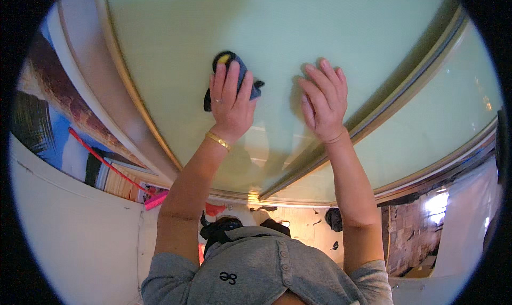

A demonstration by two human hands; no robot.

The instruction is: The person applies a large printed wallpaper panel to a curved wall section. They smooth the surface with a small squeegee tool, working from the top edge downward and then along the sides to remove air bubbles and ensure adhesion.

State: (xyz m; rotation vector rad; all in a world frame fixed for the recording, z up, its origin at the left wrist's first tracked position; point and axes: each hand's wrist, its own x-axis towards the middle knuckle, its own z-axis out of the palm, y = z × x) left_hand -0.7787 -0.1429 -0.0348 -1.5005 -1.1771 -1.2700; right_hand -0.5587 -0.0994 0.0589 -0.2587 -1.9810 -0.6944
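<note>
My left hand [232, 99] lies over a bunched blue-grey cloth [245, 75] with black edges and a yellow patch. It presses the cloth against a pale green glossy panel [272, 33], which looks like a sliding door. The palm hides part of the cloth. A ring and a gold bracelet [218, 141] show on this hand and wrist. To the right, my right hand [326, 99] holds nothing; its fingers are slightly bent and apart, close to the same panel. Whether its fingertips touch the surface is hard to tell.
A metal-edged frame rail [404, 91] runs along the panel's right side, beside a second green panel [444, 105]. At left stand a wooden edge strip [136, 93], a picture [72, 89] and a red-handled pink broom [156, 200]. Dark scraps and a black bundle [334, 219] lie on the floor.
</note>
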